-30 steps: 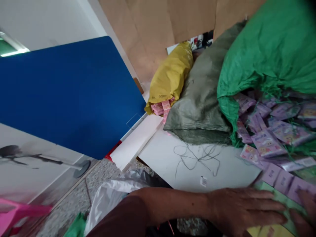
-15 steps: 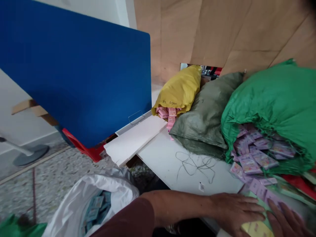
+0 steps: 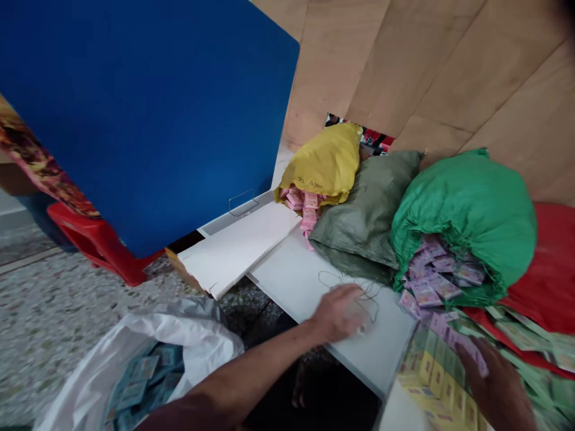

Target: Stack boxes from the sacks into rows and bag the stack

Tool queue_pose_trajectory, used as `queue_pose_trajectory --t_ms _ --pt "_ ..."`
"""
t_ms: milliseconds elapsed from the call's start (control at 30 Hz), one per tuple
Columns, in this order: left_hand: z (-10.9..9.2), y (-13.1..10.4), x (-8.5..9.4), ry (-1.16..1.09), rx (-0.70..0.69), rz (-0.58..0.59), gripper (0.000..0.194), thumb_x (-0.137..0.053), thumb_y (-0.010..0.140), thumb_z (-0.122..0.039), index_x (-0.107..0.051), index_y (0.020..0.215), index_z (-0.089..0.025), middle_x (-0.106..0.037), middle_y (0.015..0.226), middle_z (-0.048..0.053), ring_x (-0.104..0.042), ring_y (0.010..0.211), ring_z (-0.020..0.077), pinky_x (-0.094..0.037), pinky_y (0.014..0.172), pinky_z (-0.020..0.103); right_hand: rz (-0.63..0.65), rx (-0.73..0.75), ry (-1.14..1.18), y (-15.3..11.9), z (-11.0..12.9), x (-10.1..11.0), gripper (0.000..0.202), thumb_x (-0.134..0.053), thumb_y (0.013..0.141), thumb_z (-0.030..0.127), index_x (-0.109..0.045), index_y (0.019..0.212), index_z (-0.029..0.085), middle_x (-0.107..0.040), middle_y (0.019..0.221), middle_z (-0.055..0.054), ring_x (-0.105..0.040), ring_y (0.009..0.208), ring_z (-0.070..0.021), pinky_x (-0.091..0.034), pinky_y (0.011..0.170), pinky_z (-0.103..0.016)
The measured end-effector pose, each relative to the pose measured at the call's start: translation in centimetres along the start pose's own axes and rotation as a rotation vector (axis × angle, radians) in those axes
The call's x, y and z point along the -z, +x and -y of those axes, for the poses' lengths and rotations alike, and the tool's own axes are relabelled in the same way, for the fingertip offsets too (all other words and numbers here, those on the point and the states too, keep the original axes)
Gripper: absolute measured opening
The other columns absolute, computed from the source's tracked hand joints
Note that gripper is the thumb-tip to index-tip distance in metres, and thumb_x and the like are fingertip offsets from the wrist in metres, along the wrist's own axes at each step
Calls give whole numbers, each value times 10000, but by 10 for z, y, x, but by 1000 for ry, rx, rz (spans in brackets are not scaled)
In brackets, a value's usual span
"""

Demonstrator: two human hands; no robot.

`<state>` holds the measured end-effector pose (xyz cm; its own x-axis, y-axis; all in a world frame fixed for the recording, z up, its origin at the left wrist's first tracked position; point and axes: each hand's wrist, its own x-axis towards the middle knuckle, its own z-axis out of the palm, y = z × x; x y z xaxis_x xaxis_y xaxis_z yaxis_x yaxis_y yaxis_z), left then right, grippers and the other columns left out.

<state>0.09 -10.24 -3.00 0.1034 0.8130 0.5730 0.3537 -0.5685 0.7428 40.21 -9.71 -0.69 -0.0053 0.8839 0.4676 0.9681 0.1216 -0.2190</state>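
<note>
My left hand (image 3: 339, 312) hangs over the white tabletop (image 3: 291, 281), near a loose tangle of grey string (image 3: 372, 293); its fingers are smeared by motion. At the lower right, my right hand (image 3: 498, 383) lies over small purple packs (image 3: 442, 328), beside rows of yellow packs (image 3: 442, 377) in a clear-walled container. Its fingertips rest near the purple packs, and whether it grips any cannot be made out. A green sack (image 3: 471, 203) lies open behind, with purple packs (image 3: 433, 281) spilling from its mouth.
Yellow sack (image 3: 330, 161) with pink packs, grey-green sack (image 3: 368, 209) and red sack (image 3: 548, 269) with pale green packs line the back. White sack (image 3: 202, 341) of blue packs stands lower left. A blue board (image 3: 157, 120) and red stool (image 3: 103, 239) are left.
My left hand has left the packs at the lower right and moved left over the tabletop. The view has shifted, showing more of the red sack and the yellow packs.
</note>
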Motion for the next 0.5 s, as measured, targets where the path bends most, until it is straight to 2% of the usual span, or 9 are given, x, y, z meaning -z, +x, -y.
queue_pose_trajectory --t_ms 67,133,200,233,300,367,433,500 --pt "25 -4 42 22 205 -201 469 -650 944 -413 -616 1370 -220 -669 1404 122 -683 1218 252 -586 1063 433 73 -75 90 19 37 10 682 -530 883 709 -708 1288 189 -699 1353 -211 -696 1198 -458 -575 1009 -643" --pt "49 1 75 38 370 -315 475 -624 959 -406 -587 1385 -198 -634 1423 129 -708 1057 216 -627 890 380 157 -71 256 39 88 14 648 -545 901 691 -699 1290 197 -721 1327 -186 -739 1116 -397 -609 960 -574" --pt "70 14 96 68 455 -369 507 -602 976 -423 -554 1416 -176 -606 1443 144 -702 997 199 -616 796 338 325 35 450 61 144 7 567 -569 955 626 -678 1317 204 -727 1329 -164 -731 1168 -334 -586 1031 -509" --pt "79 23 102 94 472 -377 541 -602 979 -424 -525 1451 -171 -592 1460 153 -700 1012 205 -613 802 338 398 89 522 71 171 -1 533 -592 963 604 -679 1310 208 -741 1299 -158 -733 1163 -314 -573 1055 -493" --pt "93 41 111 176 451 -338 644 -627 962 -376 -440 1545 -177 -548 1526 166 -680 1135 240 -605 918 379 509 153 626 91 219 -25 483 -586 980 577 -688 1278 210 -749 1275 -140 -737 1141 -281 -581 1039 -464" --pt "104 61 114 290 368 -236 757 -655 919 -275 -366 1613 -179 -460 1621 177 -582 1347 299 -545 1084 451 588 146 673 109 253 -55 471 -628 949 550 -698 1239 185 -772 1177 -125 -742 1086 -259 -593 1003 -431" --pt "113 79 116 411 268 -102 786 -652 879 -178 -380 1617 -171 -375 1686 172 -430 1502 343 -452 1196 506 684 -5 702 125 273 -87 411 -681 918 502 -711 1153 166 -776 1034 -96 -749 963 -235 -626 855 -363" --pt "124 97 116 507 209 1 772 -635 853 -114 -428 1596 -164 -355 1701 166 -357 1549 362 -410 1224 530 772 -264 760 139 280 -114 341 -692 930 455 -692 1081 149 -743 911 -68 -731 795 -197 -608 673 -288"
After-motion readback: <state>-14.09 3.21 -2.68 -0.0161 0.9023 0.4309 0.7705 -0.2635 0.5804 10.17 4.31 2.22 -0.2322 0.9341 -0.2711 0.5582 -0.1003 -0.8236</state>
